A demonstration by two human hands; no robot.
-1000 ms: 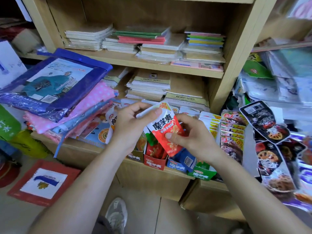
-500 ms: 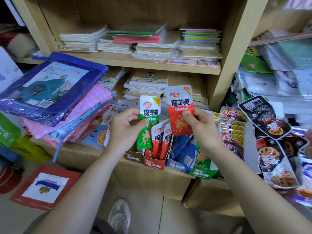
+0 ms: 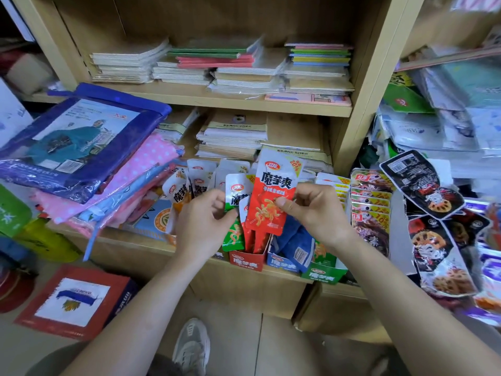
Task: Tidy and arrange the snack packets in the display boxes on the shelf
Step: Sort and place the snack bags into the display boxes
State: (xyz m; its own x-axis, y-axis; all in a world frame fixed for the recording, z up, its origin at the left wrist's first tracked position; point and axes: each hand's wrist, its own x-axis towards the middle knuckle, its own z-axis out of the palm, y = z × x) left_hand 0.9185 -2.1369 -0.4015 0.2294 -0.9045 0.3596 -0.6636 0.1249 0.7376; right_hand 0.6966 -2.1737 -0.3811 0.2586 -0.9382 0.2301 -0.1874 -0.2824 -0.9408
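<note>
Wooden shelf (image 3: 189,100) boards hold piles of notebooks (image 3: 238,66) at the back. Up front, the right hand (image 3: 311,213) pinches a red packet (image 3: 271,196) by its side and holds it up straight, likely so it can slide down into the red box (image 3: 245,260) just below, where other red packets stand. The left hand (image 3: 202,221) pinches a green packet (image 3: 235,195), partly hidden behind the red one. I think it belongs in the green box (image 3: 324,275) on the right, so the colours match. Blue packets fill the blue box (image 3: 282,264) between them.
</note>
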